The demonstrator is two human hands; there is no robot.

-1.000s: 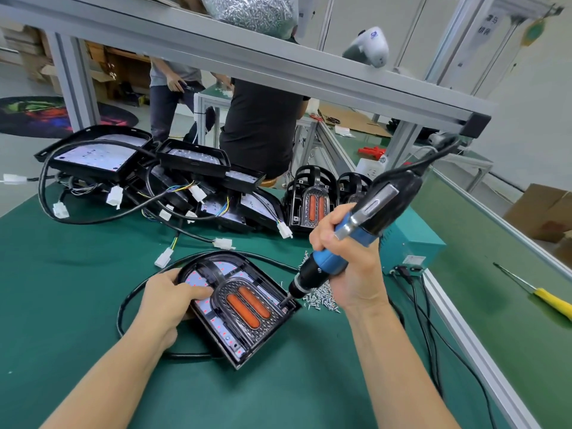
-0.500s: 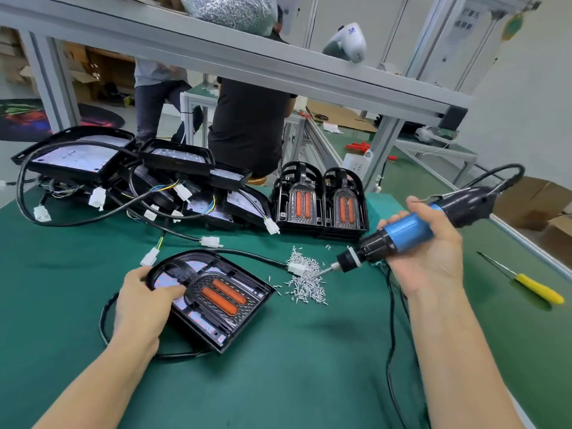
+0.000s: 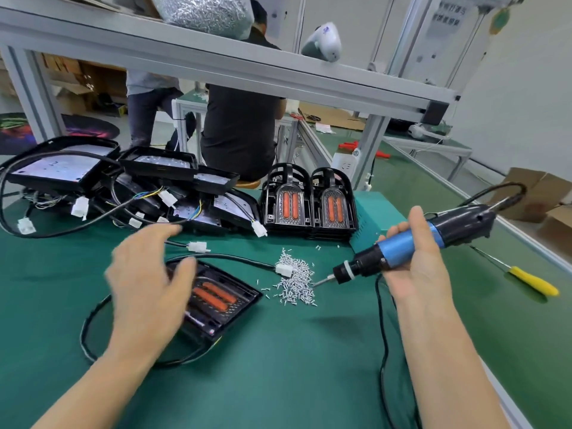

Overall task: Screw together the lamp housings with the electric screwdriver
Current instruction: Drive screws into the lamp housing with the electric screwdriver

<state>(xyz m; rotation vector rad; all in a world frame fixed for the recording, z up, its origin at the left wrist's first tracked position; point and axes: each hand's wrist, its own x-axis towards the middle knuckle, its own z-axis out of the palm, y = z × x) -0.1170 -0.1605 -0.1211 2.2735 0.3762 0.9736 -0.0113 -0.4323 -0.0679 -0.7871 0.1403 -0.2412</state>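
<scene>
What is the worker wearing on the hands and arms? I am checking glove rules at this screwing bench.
Nothing shows on them. The left hand and right hand are both bare, with no gloves. Both forearms are bare as far as the picture's lower edge, with no sleeve in view. No watch, ring or wrist strap shows, though the left hand is blurred.

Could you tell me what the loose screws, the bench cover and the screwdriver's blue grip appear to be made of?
Screws: bright silvery metal, probably plated steel, judging by the glints. Bench cover: matte green mat, likely rubber or vinyl; it shows only soft reflections. Blue grip of the electric screwdriver: smooth, semi-gloss, probably plastic or painted metal; the look leaves that open.
</scene>
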